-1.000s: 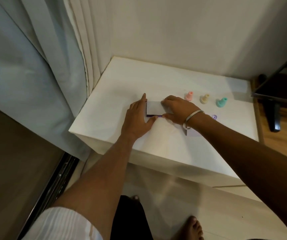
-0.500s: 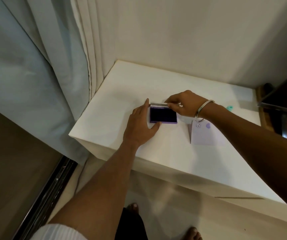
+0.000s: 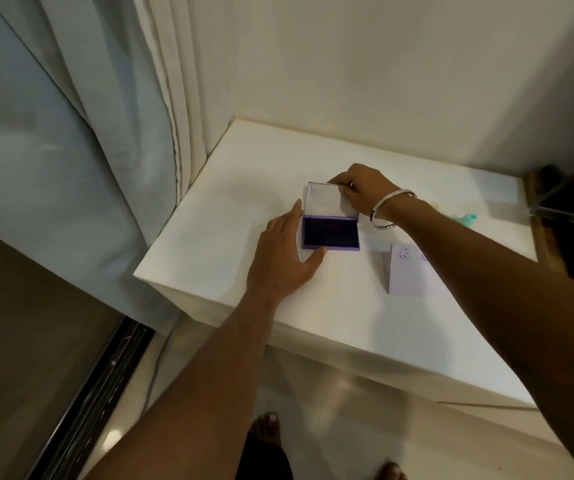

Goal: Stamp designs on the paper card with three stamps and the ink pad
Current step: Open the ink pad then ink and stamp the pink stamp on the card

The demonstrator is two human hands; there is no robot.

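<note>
Purple ink pad (image 3: 330, 235) on white counter (image 3: 230, 216), clear lid (image 3: 327, 199) up. Right hand (image 3: 361, 183) grip pinching lid edge, left hand (image 3: 280, 251) flat, bracing base. Opening step; next probably grab teal stamp (image 3: 467, 219).

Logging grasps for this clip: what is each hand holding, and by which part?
The right hand pinches the ink pad's lid at its far edge. The left hand braces the ink pad's base, fingers straight along its left side.

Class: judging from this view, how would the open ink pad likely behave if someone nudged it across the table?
The ink pad sits low and flat, so it would probably slide rather than tip. Its raised lid might swing if bumped; the right hand pinches its edge. The left hand braces the base, suggesting it shifts easily.
</note>
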